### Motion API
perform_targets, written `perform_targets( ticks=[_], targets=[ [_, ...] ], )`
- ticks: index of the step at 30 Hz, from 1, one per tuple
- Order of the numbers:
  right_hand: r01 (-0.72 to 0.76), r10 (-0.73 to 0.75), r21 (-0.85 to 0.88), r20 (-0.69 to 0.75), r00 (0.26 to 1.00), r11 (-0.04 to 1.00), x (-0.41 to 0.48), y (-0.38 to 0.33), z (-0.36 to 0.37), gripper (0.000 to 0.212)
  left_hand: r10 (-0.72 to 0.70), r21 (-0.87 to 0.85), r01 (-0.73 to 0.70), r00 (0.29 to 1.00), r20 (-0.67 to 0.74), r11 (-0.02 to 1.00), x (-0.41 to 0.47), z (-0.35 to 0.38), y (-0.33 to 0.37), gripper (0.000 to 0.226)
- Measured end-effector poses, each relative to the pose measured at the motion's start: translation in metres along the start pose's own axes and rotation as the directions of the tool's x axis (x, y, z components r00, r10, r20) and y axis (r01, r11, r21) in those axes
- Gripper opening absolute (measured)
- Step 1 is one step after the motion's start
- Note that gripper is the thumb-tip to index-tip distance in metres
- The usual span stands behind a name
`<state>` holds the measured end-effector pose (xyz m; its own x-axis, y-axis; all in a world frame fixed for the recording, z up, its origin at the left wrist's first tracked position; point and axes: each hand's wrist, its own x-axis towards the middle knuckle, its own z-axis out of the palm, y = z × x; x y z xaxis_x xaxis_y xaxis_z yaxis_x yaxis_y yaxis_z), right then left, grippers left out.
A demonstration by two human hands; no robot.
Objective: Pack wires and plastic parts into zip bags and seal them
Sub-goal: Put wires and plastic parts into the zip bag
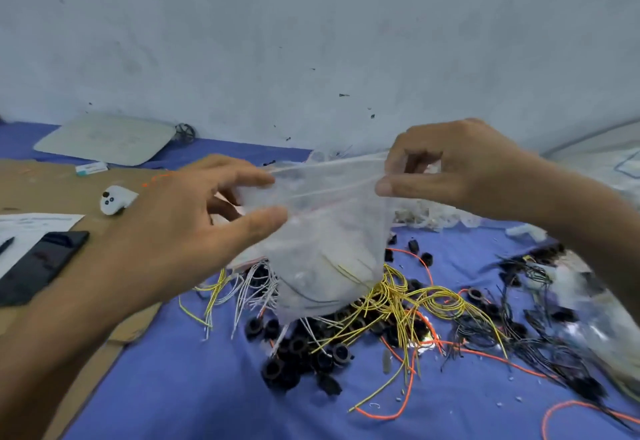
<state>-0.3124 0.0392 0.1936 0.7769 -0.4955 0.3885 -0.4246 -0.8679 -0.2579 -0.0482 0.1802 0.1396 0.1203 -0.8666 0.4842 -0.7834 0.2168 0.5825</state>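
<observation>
Blue sheet (173,387): carries the loose stock. Zip bag (329,232): clear, held in the air over the pile, mouth up, long axis roughly vertical, zip track running left to right between the hands, bottom sagging toward the wires. Left hand (180,232): thumb and forefinger bracket the left end of the mouth; a firm grip cannot be told through the blur. Right hand (460,173): pinches the right end of the track. Yellow wires (398,297), black plastic parts (298,353): heaped beneath. Sealing likely next: pull the track taut, line up both strips, keep wire ends below them, press along end to end.
</observation>
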Motion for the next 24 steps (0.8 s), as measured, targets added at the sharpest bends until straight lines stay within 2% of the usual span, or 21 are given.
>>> perform_targets(
  ticks=[2, 5, 9, 11, 12, 15, 20, 24],
  targets=[
    [-0.071, 0.07, 0.047, 0.015, 0.997, 0.996, -0.008, 0.004, -0.005, 0.038, 0.042, 0.06, -0.044, 0.998, 0.042, 0.997, 0.002, 0.0, -0.002, 0.024],
    [-0.14, 0.136, 0.016, 0.164, 0.977, 0.99, -0.026, 0.011, -0.003, 0.044, 0.05, 0.114, -0.064, 0.991, 0.127, 0.991, -0.005, 0.011, -0.005, 0.02],
    [-0.171, 0.154, 0.08, 0.185, 0.971, 0.982, -0.052, 0.016, 0.003, 0.037, 0.075, -0.008, -0.075, 0.992, 0.106, 0.997, -0.01, 0.026, 0.005, 0.019],
    [-0.186, 0.168, 0.044, 0.272, 0.948, 0.982, -0.058, 0.016, 0.015, 0.036, 0.044, -0.026, -0.04, 0.986, 0.16, 0.999, -0.01, 0.034, 0.009, 0.009],
    [-0.205, 0.178, 0.069, 0.282, 0.943, 0.976, -0.061, 0.017, 0.019, 0.032, 0.035, -0.026, -0.031, 0.983, 0.18, 0.999, -0.01, 0.038, 0.01, 0.011],
    [-0.197, 0.162, 0.13, 0.239, 0.957, 0.972, -0.064, 0.02, 0.016, 0.025, 0.026, -0.02, -0.024, 0.986, 0.162, 1.0, -0.009, 0.041, 0.017, 0.01],
    [-0.214, 0.187, 0.202, 0.144, 0.972, 0.956, -0.067, 0.022, 0.01, 0.039, 0.087, -0.081, -0.08, 0.993, 0.082, 0.993, -0.012, 0.043, 0.022, 0.01],
    [-0.19, 0.166, 0.142, 0.168, 0.972, 0.971, -0.067, 0.032, 0.022, 0.039, 0.004, -0.19, 0.026, 0.987, 0.158, 0.981, -0.01, 0.072, -0.007, 0.009]
  ],
)
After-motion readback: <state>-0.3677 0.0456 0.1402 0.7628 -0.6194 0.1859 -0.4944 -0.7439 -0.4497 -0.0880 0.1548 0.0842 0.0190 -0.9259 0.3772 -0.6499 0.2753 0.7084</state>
